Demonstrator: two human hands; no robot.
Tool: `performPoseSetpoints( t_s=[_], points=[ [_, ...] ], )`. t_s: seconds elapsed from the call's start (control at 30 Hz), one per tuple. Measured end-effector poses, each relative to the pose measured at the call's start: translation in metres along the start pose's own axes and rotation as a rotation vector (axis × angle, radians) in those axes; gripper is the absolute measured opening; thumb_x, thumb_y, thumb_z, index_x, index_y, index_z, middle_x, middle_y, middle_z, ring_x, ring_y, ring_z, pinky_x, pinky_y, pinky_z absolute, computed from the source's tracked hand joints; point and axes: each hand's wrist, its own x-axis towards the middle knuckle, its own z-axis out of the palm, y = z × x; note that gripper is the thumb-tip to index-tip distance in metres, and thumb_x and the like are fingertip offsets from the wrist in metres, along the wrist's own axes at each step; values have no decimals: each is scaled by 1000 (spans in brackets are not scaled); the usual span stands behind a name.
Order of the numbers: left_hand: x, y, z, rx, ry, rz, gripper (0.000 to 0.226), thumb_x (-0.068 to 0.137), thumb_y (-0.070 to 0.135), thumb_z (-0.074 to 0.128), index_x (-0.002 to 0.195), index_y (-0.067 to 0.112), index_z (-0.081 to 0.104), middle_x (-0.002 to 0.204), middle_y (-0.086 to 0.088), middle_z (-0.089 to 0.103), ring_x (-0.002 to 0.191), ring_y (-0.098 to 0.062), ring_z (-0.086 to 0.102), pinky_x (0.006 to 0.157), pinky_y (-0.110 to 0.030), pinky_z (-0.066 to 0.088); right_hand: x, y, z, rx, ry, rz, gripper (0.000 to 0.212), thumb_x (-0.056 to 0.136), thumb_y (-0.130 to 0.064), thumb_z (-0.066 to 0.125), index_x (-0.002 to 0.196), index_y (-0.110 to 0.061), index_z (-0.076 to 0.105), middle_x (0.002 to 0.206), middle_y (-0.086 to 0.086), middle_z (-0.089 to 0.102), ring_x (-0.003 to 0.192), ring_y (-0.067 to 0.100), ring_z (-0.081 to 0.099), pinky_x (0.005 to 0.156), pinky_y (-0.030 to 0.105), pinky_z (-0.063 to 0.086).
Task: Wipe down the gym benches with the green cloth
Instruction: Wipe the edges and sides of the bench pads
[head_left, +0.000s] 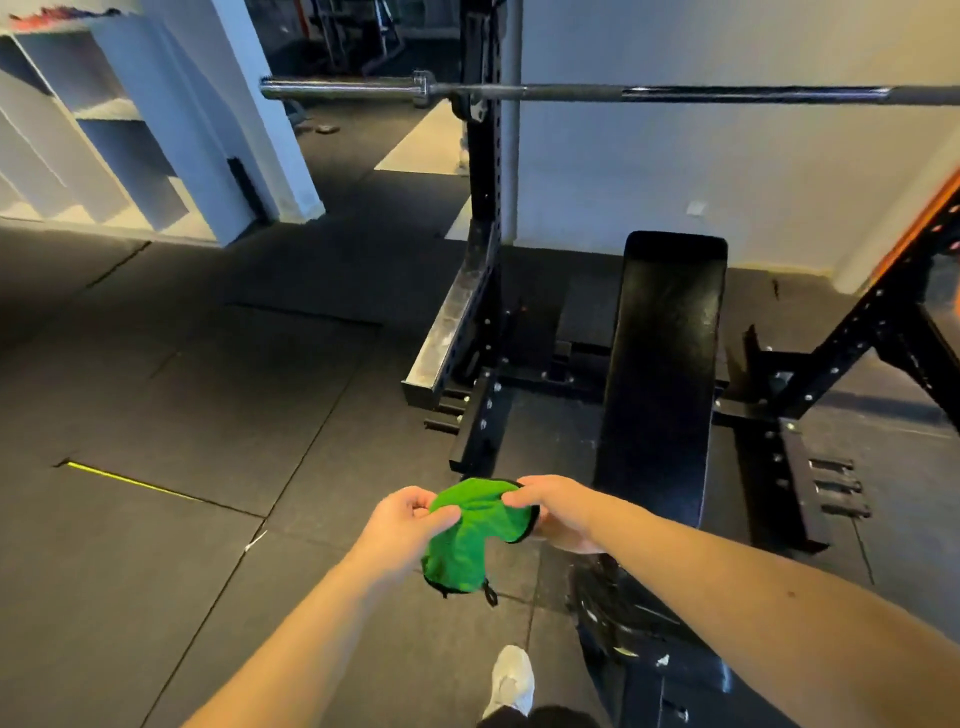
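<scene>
Left grip (402, 519), right grip (558, 512) each pinching green cloth (467, 538), perhaps black-edged, near bench (665, 364)

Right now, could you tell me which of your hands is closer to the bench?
The right hand, pinching the green cloth beside the black bench; the left hand pinches its other edge, over the floor.

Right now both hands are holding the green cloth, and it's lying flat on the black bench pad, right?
Not quite. In the head view the left hand and right hand both pinch the green cloth, but it hangs bunched in the air left of the black bench pad, not flat on it.
</scene>
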Motion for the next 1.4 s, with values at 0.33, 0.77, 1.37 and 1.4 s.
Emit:
performPoseSetpoints(
  t_s=[0.33,0.77,1.37,1.4],
  points=[
    [152,63,-1,-115,-192,-83,51,85,-10,71,125,17,53,107,-9,75,91,-12,73,65,-14,52,69,-89,-58,94,210,-24,53,91,-16,75,139,-11,50,123,11,65,105,25,69,91,48,59],
    [375,171,28,495,-363,472,20,88,19,72,85,38,69,86,13,68,86,-9,61,83,-32,48,124,-224,-136,-517,499,-116,47,79,-19,85,124,-23,73,119,-6,70,102,6,66,80,10,49],
    [509,365,203,505,-493,657,4,89,35,74,89,31,76,75,14,68,72,-3,62,64,-26,45,108,-321,-351,314,462,-378,16,87,-3,70,78,-13,63,81,5,68,79,19,66,75,32,52],
    [514,376,215,469,-498,634,3,89,33,75,88,30,76,71,12,68,66,-4,63,61,-26,45,108,-327,-365,345,436,-381,15,85,-4,71,78,-13,62,81,5,67,78,19,66,75,34,53]
  ],
)
